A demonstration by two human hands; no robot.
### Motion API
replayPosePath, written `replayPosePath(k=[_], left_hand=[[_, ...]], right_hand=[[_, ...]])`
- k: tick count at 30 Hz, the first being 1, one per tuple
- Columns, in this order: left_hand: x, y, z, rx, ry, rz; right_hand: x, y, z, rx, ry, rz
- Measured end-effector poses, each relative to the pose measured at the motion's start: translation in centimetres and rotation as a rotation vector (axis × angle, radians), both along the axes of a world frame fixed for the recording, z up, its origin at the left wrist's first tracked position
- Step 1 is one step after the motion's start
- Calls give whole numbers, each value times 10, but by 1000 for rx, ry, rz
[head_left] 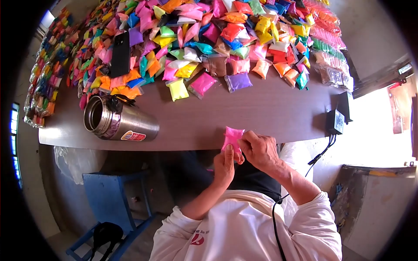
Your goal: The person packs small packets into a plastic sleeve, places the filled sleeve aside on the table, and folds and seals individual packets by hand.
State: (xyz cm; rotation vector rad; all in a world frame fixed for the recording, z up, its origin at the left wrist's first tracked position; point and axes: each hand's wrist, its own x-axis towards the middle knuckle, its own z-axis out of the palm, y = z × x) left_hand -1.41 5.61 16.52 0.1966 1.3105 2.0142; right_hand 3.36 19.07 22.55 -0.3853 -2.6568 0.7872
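Note:
A small bright pink packet point(233, 136) is held up near the table's front edge, above my lap. My left hand point(227, 162) grips it from below, the thumb lying flat against its face. At the packet's right side my right hand point(260, 150) has its fingers curled and pinched on the edge. Parts of the packet's lower end are hidden behind my fingers. Past it on the table lie a yellow packet point(177, 89), another pink packet point(203, 84) and a purple packet point(238, 81).
A large heap of coloured packets point(187, 35) covers the table's point(196, 117) far side. An open steel flask point(135, 122) stands at the left, with a black phone point(120, 54) on the heap behind it. A small black box point(335, 122) with cables sits right; a blue chair point(106, 195) is lower left.

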Motion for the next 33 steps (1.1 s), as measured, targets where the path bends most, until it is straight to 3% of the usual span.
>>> replayPosePath(k=[8, 15, 17, 20, 33], left_hand=[[-5, 3, 18, -117, 83, -3], [-1, 2, 3, -87, 53, 29], [0, 4, 1, -42, 24, 29], [-1, 5, 4, -52, 65, 30], [-10, 3, 8, -183, 323, -59]], right_hand=[[-11, 22, -6, 12, -21, -141], [-6, 16, 14, -285, -50, -142], [-8, 6, 15, -33, -8, 7], [-18, 8, 22, 89, -21, 136], [-38, 4, 25, 194, -156, -24]])
